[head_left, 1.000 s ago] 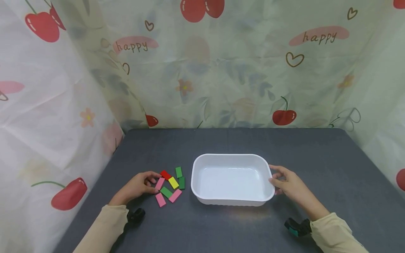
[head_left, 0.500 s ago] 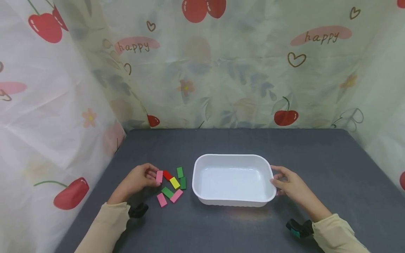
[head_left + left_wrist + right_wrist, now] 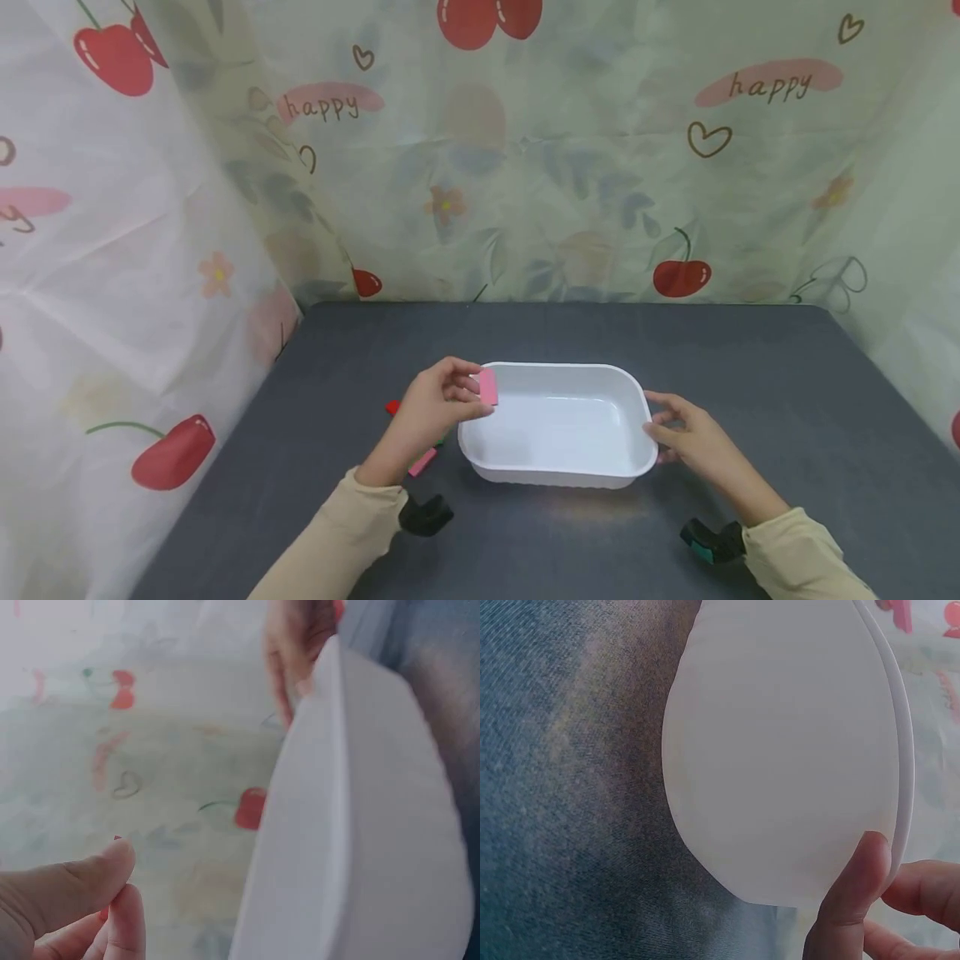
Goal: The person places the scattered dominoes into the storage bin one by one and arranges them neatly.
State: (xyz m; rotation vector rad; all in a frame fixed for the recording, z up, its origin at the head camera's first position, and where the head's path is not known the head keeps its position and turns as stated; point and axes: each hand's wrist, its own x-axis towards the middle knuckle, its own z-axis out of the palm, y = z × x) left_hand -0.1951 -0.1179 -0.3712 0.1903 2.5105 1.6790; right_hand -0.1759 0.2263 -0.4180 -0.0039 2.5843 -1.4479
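Between thumb and fingers, my left hand (image 3: 442,398) pinches a pink block (image 3: 488,387) above the left end of a white rectangular tray (image 3: 570,479). In the left wrist view only slivers of that block show at the thumb tip; the fingers hide the rest. On the tray's right end, my right hand (image 3: 682,429) grips the rim, and in the right wrist view the thumb (image 3: 859,877) lies against the outer wall. Behind the left forearm, a red block (image 3: 392,407) and another pink block (image 3: 422,462) peek out; other blocks are mostly hidden.
A dark cloth-covered table (image 3: 570,550) carries everything. A printed curtain (image 3: 525,167) hangs along its back edge and at the sides. Each wrist wears a black camera mount, the left one (image 3: 426,515) close to the tabletop.
The left hand has picked up a pink block from the left group and carried it rightward to the tray. The right hand keeps its hold on the tray's rim.
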